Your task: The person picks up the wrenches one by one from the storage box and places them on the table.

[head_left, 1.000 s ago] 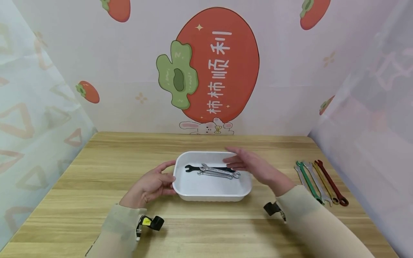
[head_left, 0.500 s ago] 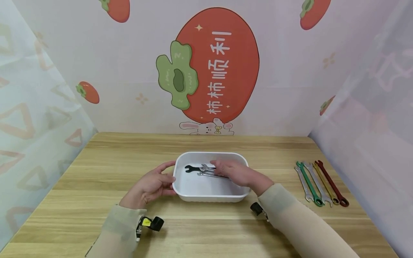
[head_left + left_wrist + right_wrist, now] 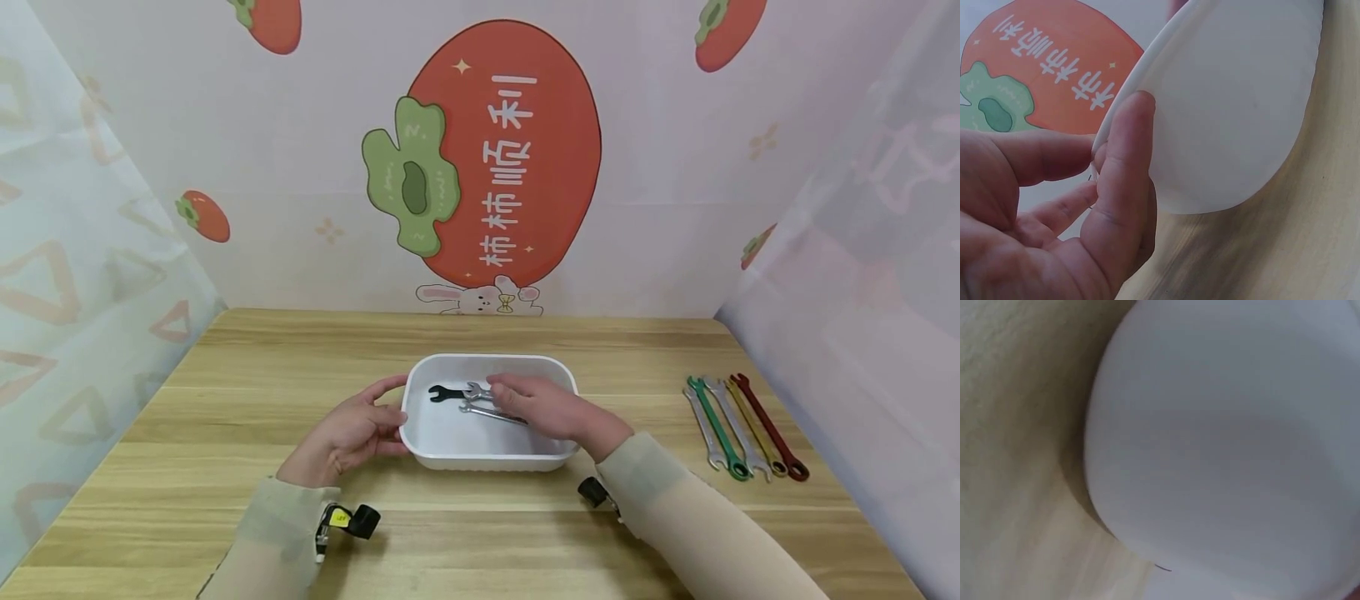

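Observation:
A white plastic tray point(image 3: 465, 437) sits mid-table. My left hand point(image 3: 352, 433) holds its left end; the left wrist view shows thumb and fingers point(image 3: 1125, 169) pinching the rim. Lying in the tray are a black wrench point(image 3: 444, 393), a silver wrench point(image 3: 477, 391) and a thinner silver wrench point(image 3: 491, 412). Over their right ends lies my right hand point(image 3: 543, 406), reaching inside the tray. Its fingertips and the covered wrench ends are hidden, so I cannot tell whether it grips one. The right wrist view shows mostly the tray's outer wall point(image 3: 1210, 456).
To the right, several wrenches lie side by side on the wooden table point(image 3: 480, 542), among them a green wrench point(image 3: 720, 429), a gold wrench point(image 3: 753, 425) and a red wrench point(image 3: 768, 425). A printed backdrop point(image 3: 300, 150) closes off the back and sides.
My right hand has come down and left from above the tray's right rim onto the wrenches. The thinner silver wrench has since turned slightly. My left hand keeps its hold.

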Demonstrator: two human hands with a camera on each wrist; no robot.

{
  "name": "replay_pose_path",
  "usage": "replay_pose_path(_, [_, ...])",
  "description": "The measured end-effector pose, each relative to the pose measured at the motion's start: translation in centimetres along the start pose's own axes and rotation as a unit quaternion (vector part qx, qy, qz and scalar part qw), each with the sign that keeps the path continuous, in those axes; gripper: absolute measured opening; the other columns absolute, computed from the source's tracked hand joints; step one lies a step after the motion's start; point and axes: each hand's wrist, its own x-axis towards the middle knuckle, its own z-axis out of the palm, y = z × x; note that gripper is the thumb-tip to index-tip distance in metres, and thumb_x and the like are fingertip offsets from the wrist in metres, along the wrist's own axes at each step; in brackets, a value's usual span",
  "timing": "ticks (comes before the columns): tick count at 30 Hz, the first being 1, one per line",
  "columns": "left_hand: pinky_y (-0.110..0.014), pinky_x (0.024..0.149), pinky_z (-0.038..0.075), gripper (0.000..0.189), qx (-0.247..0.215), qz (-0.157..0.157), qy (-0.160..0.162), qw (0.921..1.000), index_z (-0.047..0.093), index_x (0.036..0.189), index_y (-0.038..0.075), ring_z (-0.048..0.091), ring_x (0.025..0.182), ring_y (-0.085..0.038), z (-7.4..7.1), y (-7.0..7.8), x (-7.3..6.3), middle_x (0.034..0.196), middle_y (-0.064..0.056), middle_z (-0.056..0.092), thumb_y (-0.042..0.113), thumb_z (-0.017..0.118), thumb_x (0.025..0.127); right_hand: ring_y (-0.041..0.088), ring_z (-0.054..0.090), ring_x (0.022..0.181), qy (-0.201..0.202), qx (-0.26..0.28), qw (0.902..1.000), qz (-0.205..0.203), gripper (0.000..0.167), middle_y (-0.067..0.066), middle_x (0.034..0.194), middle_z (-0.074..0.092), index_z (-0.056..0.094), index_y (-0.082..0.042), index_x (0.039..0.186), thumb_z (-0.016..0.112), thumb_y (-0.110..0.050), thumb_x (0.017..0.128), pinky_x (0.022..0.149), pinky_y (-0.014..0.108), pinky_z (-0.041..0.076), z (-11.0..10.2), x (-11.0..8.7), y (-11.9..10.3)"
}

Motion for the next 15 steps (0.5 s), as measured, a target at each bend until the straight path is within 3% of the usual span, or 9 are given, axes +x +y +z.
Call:
replay_pose_path(3, [-0.042, 0.070, 0.061, 0.069, 0.001, 0.000, 0.002, 1.0000, 0.029, 0.156, 0.014, 0.061, 0.075, -0.024, 0.0, 0.0, 0.0, 0.095, -0.018, 0.056, -0.010, 0.052, 0.094, 0.021, 0.051, 0.128, -0.001, -0.016, 0.9998, -0.008, 0.056, 0.002, 0.136, 0.059, 0.047, -0.013, 0.149, 0.061, -0.034, 0.100, 0.108, 0.045, 0.040, 0.4, 0.5, 0.3])
replay_pose_path(6, [-0.043, 0.071, 0.061, 0.070, 0.005, -0.001, 0.002, 1.0000, 0.028, 0.156, 0.014, 0.061, 0.076, -0.024, 0.0, 0.0, 0.0, 0.100, -0.020, 0.056, -0.009, 0.053, 0.094, 0.016, 0.058, 0.117, -0.011, -0.056, 0.9984, -0.003, 0.065, -0.001, 0.127, 0.065, 0.047, -0.012, 0.149, 0.074, -0.015, 0.090, 0.102, 0.040, 0.047, 0.9, 0.9, 0.6])
replay_pose_path(15, [-0.041, 0.069, 0.061, 0.068, 0.004, 0.002, 0.003, 1.0000, 0.028, 0.156, 0.013, 0.060, 0.073, -0.022, -0.1, 0.0, 0.1, 0.094, -0.016, 0.056, -0.009, 0.050, 0.095, 0.010, 0.058, 0.104, -0.004, -0.152, 0.9882, 0.015, 0.062, -0.008, 0.120, 0.067, 0.056, -0.019, 0.143, 0.069, -0.001, 0.086, 0.095, 0.036, 0.049, 1.6, 1.2, 0.4])
